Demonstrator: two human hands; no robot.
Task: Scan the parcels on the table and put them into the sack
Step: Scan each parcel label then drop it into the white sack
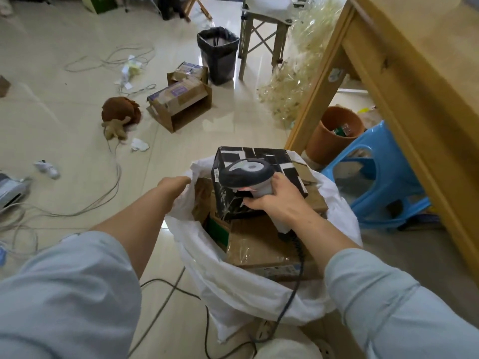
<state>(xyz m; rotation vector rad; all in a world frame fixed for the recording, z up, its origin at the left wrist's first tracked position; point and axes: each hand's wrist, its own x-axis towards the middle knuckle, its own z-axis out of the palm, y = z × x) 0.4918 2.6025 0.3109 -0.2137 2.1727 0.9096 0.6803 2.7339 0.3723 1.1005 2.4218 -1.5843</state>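
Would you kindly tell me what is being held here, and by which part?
Left grip: the sack, by its rim. Right grip: the scanner, by its handle.

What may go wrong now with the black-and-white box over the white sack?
The right hand grips the grey handheld scanner and touches the black-and-white patterned box, so the box may slip. The white plastic sack looks full of brown cardboard boxes; the top one may topple out. The black cable could snag.

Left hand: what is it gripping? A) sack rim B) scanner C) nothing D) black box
A: the left hand grips the white sack at its rim, while the scanner sits in the right hand.
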